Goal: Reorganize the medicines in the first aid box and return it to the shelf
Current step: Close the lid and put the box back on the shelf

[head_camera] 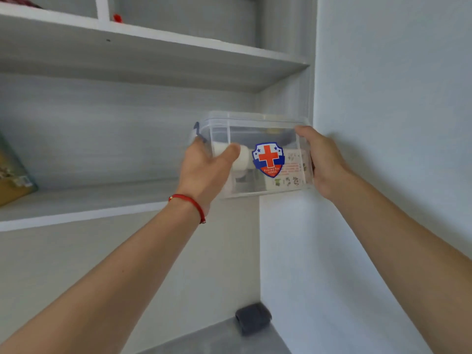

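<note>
A clear plastic first aid box (265, 134) with a red-cross shield sticker sits between both my hands, at the right end of the middle shelf (84, 214). Its lid is on. Inside I see a white roll and a printed medicine carton. My left hand (207, 169) grips the box's left end, thumb across the front. My right hand (324, 159) grips the right end, close to the white side wall. The box's base hangs over the shelf's front edge; whether it rests on the shelf I cannot tell.
An upper shelf (178, 42) runs above with a small red item (117, 18) on it. A coloured carton (12, 175) leans at the far left of the middle shelf. A white wall (383, 123) stands right of the box. A dark grey object (252, 318) lies low down.
</note>
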### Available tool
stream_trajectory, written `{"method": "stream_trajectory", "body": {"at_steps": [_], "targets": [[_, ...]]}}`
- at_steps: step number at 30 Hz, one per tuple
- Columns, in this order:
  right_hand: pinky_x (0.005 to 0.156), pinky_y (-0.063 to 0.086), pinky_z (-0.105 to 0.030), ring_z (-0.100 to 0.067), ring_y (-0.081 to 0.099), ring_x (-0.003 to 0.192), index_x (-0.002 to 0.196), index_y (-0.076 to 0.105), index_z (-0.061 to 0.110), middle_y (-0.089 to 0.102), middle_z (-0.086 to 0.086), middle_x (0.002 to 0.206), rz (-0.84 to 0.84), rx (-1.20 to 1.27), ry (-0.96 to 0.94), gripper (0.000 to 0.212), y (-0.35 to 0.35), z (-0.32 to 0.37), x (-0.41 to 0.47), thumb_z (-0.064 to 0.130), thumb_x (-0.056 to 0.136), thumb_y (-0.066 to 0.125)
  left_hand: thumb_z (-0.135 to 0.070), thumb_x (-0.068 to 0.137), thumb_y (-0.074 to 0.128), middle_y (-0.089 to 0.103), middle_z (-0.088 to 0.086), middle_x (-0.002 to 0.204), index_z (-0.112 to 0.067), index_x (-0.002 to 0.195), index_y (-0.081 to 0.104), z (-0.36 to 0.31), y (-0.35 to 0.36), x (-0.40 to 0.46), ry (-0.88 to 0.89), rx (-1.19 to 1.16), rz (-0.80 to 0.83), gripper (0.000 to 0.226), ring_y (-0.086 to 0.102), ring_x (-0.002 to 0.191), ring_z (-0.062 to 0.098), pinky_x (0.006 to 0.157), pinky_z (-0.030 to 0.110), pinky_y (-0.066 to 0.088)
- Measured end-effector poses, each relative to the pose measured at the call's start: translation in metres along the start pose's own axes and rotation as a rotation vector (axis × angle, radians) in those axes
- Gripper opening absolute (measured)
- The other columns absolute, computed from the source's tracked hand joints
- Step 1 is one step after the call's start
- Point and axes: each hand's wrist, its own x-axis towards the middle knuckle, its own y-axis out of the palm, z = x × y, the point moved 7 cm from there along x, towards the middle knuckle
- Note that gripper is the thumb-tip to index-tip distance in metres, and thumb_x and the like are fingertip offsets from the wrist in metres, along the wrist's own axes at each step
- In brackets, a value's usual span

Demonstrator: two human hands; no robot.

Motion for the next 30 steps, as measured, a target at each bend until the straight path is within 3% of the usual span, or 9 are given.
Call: {"method": "stream_trajectory", "body": {"at_steps": [3, 10, 15, 18, 20, 22, 24, 26, 30], "targets": [[0.074, 0.062, -0.044, -0.025, 0.080, 0.084, 0.111, 0.074, 0.025, 0.082, -0.008, 0.096, 0.036, 0.017, -0.045, 0.059, -0.005, 0.003, 0.040, 0.063, 0.068, 0.061, -0.030, 0.077, 0.077, 0.077, -0.010, 0.086, -0.016, 0.104, 0.068, -0.004, 0.017, 0.023, 0.049, 0.047, -0.025, 0.031, 0.075, 0.083, 0.011, 0.074, 0.040, 0.061], [0.065, 0.054, -0.036, -0.011, 0.078, 0.067, 0.113, 0.068, 0.022, 0.080, 0.004, 0.082, 0.130, 0.049, -0.063, 0.040, 0.003, -0.020, 0.107, 0.053, 0.087, 0.061, -0.030, 0.080, 0.081, 0.076, 0.003, 0.100, -0.012, 0.110, 0.067, 0.030, 0.029, 0.066, -0.006, 0.141, -0.038, 0.037, 0.074, 0.092, 0.019, 0.081, 0.044, 0.061], [0.079, 0.055, -0.044, -0.026, 0.078, 0.092, 0.122, 0.061, 0.015, 0.077, -0.012, 0.108, 0.166, 0.015, 0.054, 0.058, 0.021, -0.068, 0.133, 0.049, 0.076, 0.065, -0.032, 0.081, 0.082, 0.075, 0.009, 0.104, -0.010, 0.111, 0.066, 0.081, 0.024, 0.083, -0.111, 0.226, -0.038, 0.041, 0.075, 0.089, 0.024, 0.076, 0.040, 0.063], [0.075, 0.046, -0.036, -0.023, 0.070, 0.100, 0.112, 0.060, 0.019, 0.075, -0.004, 0.100, 0.173, -0.053, 0.051, 0.035, 0.030, -0.085, 0.142, 0.039, 0.083, 0.064, -0.027, 0.080, 0.083, 0.075, 0.004, 0.101, -0.010, 0.106, 0.066, 0.105, 0.017, 0.097, -0.158, 0.259, -0.063, 0.035, 0.073, 0.083, 0.021, 0.065, 0.033, 0.059], [0.066, 0.043, -0.031, -0.016, 0.068, 0.094, 0.112, 0.060, 0.020, 0.075, 0.003, 0.091, 0.165, -0.172, 0.016, 0.026, 0.033, -0.091, 0.147, 0.034, 0.090, 0.062, -0.026, 0.081, 0.082, 0.074, 0.005, 0.101, -0.008, 0.101, 0.068, 0.116, 0.013, 0.110, -0.179, 0.311, -0.090, 0.031, 0.071, 0.088, 0.023, 0.075, 0.037, 0.058], [0.066, 0.048, -0.031, -0.014, 0.065, 0.094, 0.128, 0.053, 0.016, 0.071, -0.001, 0.109, 0.138, -0.347, -0.013, 0.040, 0.035, -0.095, 0.146, 0.035, 0.094, 0.062, -0.027, 0.082, 0.081, 0.074, 0.011, 0.104, -0.006, 0.105, 0.068, 0.125, 0.011, 0.123, -0.217, 0.357, -0.116, 0.034, 0.072, 0.096, 0.030, 0.086, 0.049, 0.059], [0.086, 0.056, -0.042, -0.028, 0.061, 0.117, 0.142, 0.041, 0.010, 0.057, -0.012, 0.136, 0.047, -0.556, -0.118, 0.059, 0.036, -0.093, 0.142, 0.035, 0.095, 0.064, -0.033, 0.082, 0.080, 0.072, 0.012, 0.105, -0.005, 0.108, 0.067, 0.132, 0.012, 0.133, -0.242, 0.439, -0.138, 0.041, 0.070, 0.098, 0.032, 0.085, 0.051, 0.059], [0.102, 0.049, -0.051, -0.038, 0.046, 0.138, 0.152, 0.030, 0.009, 0.038, -0.017, 0.152, -0.038, -0.745, -0.226, 0.075, 0.040, -0.092, 0.134, 0.035, 0.093, 0.068, -0.038, 0.082, 0.079, 0.070, 0.011, 0.104, -0.005, 0.107, 0.065, 0.134, 0.013, 0.141, -0.237, 0.526, -0.156, 0.044, 0.068, 0.097, 0.031, 0.081, 0.046, 0.061], [0.096, 0.054, -0.049, -0.037, 0.044, 0.140, 0.161, 0.012, 0.008, 0.028, -0.017, 0.158, -0.085, -0.882, -0.322, 0.093, 0.044, -0.095, 0.131, 0.035, 0.093, 0.070, -0.044, 0.083, 0.076, 0.060, 0.004, 0.098, -0.006, 0.110, 0.056, 0.136, 0.018, 0.150, -0.214, 0.693, -0.188, 0.051, 0.059, 0.088, 0.024, 0.063, 0.028, 0.044]]}}
